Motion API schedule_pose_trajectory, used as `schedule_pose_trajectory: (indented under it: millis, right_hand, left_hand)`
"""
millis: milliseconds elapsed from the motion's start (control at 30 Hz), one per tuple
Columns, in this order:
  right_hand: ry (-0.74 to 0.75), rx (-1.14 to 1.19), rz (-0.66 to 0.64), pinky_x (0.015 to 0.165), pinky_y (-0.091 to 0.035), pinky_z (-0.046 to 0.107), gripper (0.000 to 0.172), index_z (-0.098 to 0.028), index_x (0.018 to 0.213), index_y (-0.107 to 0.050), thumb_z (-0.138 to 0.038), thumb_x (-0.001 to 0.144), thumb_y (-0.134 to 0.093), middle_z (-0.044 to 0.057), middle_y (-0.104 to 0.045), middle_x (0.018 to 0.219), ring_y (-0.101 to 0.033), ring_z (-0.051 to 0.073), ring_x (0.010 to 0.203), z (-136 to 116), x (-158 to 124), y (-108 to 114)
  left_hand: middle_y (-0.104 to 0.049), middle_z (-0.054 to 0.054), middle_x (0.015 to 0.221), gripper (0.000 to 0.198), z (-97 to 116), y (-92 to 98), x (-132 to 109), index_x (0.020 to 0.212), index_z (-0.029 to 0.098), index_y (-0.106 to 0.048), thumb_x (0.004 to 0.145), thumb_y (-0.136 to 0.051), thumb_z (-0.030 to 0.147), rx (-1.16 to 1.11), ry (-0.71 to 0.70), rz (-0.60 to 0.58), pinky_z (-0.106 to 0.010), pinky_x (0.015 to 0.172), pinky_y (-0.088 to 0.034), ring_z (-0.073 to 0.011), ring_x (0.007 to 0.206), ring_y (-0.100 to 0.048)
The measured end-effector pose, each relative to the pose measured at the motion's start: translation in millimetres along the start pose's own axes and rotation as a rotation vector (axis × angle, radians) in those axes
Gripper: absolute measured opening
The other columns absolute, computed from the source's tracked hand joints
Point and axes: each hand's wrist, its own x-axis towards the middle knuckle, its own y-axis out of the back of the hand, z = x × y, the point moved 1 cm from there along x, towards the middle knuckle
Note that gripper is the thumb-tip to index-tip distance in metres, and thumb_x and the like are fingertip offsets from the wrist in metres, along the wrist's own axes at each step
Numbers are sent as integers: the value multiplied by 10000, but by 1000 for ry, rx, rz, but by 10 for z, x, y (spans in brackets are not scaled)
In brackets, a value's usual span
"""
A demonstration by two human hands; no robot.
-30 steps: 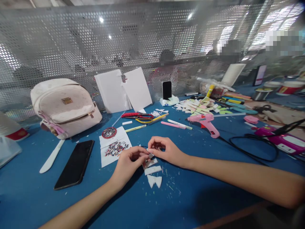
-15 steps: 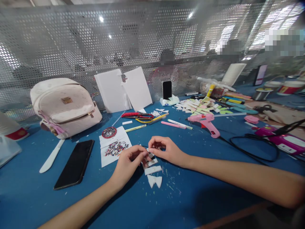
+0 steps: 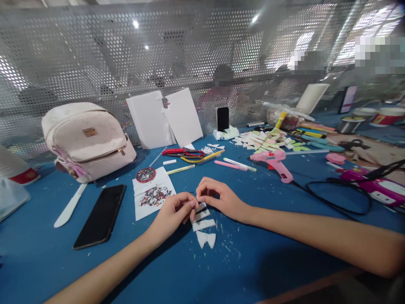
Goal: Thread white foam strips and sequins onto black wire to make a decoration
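My left hand (image 3: 174, 213) and my right hand (image 3: 223, 197) meet fingertip to fingertip above the blue table. Both are closed in a pinch; whatever lies between the fingers is too small and hidden to name. A thin dark line shows just behind the fingertips. Beneath them several white strips (image 3: 204, 225) lie in a row, the upper ones partly covered by my left fingers. Nearest me, a white bow-shaped piece (image 3: 206, 240) ends the row. Left of my hands, small multicoloured gems (image 3: 155, 196) are spread on a white paper (image 3: 141, 214), beside a round red-rimmed dish (image 3: 145, 174) of similar bits.
A pink glue gun (image 3: 278, 162) with a black cable lies to the right. Markers (image 3: 234, 165), red-handled scissors (image 3: 183, 153) and a heap of pale cut pieces (image 3: 265, 140) lie behind. On the left are a black phone (image 3: 100, 217), a white knife (image 3: 70, 207) and a backpack (image 3: 90, 141).
My fingertips have drawn slightly closer together, the right hand shifting a little to the left. The view has moved slightly; the things on the table stay in place.
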Motion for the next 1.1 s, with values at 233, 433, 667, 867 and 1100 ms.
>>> schedule_pose_trajectory:
  millis: [233,433,667,867,1100]
  right_hand:
    - [32,-13,-43,692,-430,258,144,-189,867,-643,-306,943,-609,15,-560,900,-518,128,752,-8,-10,-12]
    - [25,-36,-44,689,-431,257,158,-182,868,-629,-322,940,-612,13,-552,896,-517,123,742,-28,-15,-14]
    - [25,-41,-56,695,-428,257,181,-177,856,-588,-321,963,-564,13,-531,879,-508,127,744,-36,-8,-22]
    - [26,-38,-80,694,-428,257,178,-179,865,-573,-322,970,-552,11,-522,880,-507,126,744,-16,-13,-30]
    - [31,-51,-83,687,-411,251,160,-176,863,-576,-293,970,-553,7,-519,871,-495,123,745,-28,-12,-30]
  left_hand:
    - [-563,34,557,327,71,50,43,818,150,-649,934,-547,438,84,12,-99,-187,475,-268,-76,473,-383]
    - [-649,0,630,289,79,62,45,843,148,-667,936,-558,400,82,1,-85,-187,513,-356,-86,510,-467]
    - [-687,-22,664,304,99,66,33,837,152,-676,925,-570,423,75,-9,-81,-205,543,-422,-106,537,-539]
    - [-722,-22,711,242,98,63,15,811,161,-697,927,-576,335,127,-35,-57,-211,584,-458,-108,554,-573]
    - [-762,-18,773,153,134,62,2,821,184,-748,896,-621,223,313,-103,45,-238,720,-483,-162,727,-681]
